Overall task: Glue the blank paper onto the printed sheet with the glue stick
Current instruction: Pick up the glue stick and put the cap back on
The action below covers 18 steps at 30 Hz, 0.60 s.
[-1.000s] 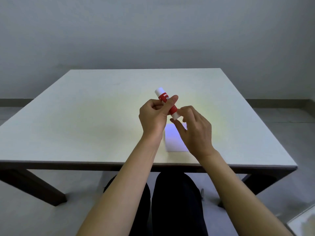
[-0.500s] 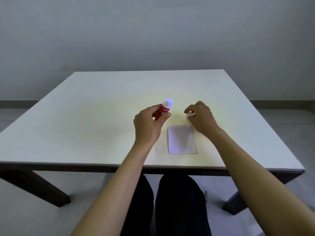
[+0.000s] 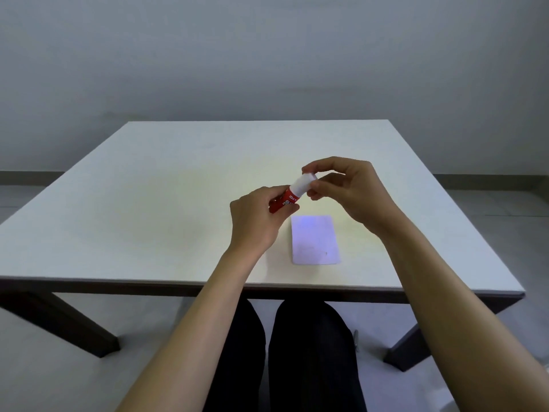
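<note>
My left hand (image 3: 255,218) grips the red body of the glue stick (image 3: 286,199), held tilted above the table with its white end pointing up and right. My right hand (image 3: 347,190) pinches that white end, the cap (image 3: 303,182), between thumb and fingers. A small white paper (image 3: 315,239) lies flat on the table just below both hands, near the front edge. Only this one sheet is visible; no print shows on it.
The white table (image 3: 148,203) has dark legs and a front edge close to my lap. A grey wall stands behind it. My dark-trousered legs (image 3: 297,352) are under the table's front edge.
My right hand has come back from the table to the white end of the glue stick and closed on it. My left hand kept hold of the stick, now tilted further right.
</note>
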Available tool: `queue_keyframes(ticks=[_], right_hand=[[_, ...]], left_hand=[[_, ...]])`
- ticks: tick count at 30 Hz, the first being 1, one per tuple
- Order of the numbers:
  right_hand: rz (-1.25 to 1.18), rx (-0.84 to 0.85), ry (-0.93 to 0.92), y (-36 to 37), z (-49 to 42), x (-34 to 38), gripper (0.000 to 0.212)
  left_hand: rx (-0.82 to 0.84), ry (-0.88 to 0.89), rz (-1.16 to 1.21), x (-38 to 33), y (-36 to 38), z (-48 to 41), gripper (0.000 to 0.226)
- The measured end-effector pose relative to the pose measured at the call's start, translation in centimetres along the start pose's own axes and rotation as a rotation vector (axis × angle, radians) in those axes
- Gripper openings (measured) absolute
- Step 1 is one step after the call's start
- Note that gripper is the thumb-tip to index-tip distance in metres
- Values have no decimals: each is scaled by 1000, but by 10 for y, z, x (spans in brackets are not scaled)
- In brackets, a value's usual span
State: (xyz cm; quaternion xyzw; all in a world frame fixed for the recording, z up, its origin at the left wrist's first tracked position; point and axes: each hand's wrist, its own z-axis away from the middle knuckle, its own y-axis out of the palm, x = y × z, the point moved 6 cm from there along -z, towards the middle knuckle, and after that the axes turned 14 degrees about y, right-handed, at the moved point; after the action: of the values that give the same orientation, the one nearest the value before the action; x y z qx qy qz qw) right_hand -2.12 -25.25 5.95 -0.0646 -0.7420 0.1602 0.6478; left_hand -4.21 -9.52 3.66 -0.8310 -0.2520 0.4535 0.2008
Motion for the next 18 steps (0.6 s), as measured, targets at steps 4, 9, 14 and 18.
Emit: queue_keyframes(ticks=[4, 9, 14, 18], right_hand=[[228, -100, 34, 3, -1, 4, 13], [783, -362, 118, 2, 0, 5, 55], [460, 48, -38, 7, 7, 10, 15], [853, -302, 148, 5, -3, 2, 63]], left_hand=[[107, 136, -127, -6, 6, 0, 19], [131, 115, -61, -10, 14, 3, 18], [168, 121, -32, -7, 12, 0, 20], [188, 148, -54, -9, 18, 3, 21]])
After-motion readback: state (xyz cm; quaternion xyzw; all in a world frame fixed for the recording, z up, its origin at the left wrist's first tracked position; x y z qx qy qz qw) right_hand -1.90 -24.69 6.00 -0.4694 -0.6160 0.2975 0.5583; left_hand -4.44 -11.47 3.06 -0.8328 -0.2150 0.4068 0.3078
